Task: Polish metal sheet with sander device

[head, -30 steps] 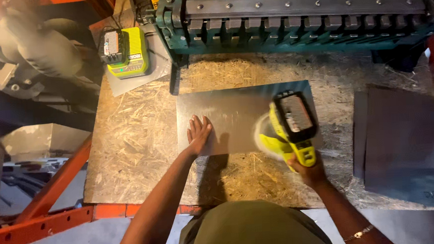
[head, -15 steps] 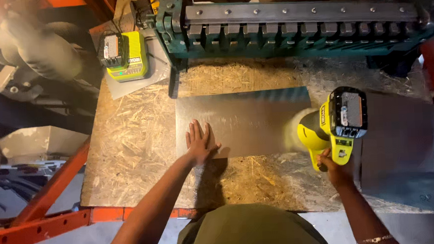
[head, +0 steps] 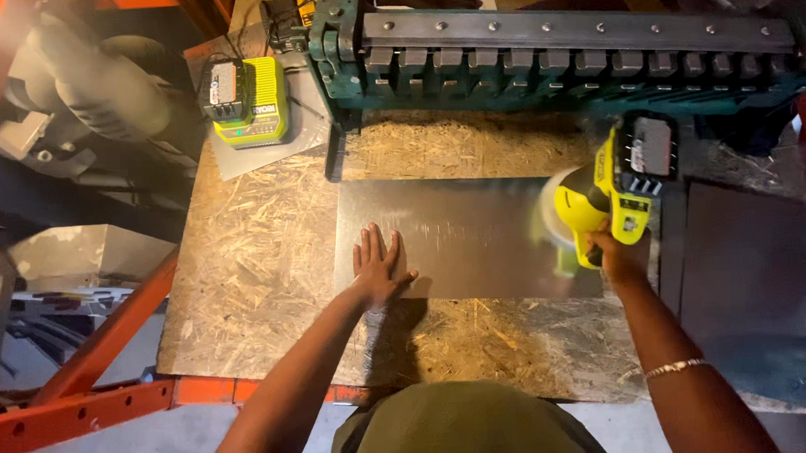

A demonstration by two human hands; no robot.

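Overhead, a chipboard workbench (head: pixel 267 261) is seen, with a long green metal-bending machine (head: pixel 578 56) along its far edge. Flat in the middle lies a grey metal sheet (head: pixel 459 242), pinned by the left hand (head: pixel 379 269) with fingers spread flat. The right hand (head: pixel 618 257) is closed around a yellow cordless power tool (head: pixel 617 188) at the sheet's right edge — its head is blurred. Firm downward pressure is best kept on the sheet. A yellow battery charger (head: pixel 245 101) holds a battery — no other containers are seen.
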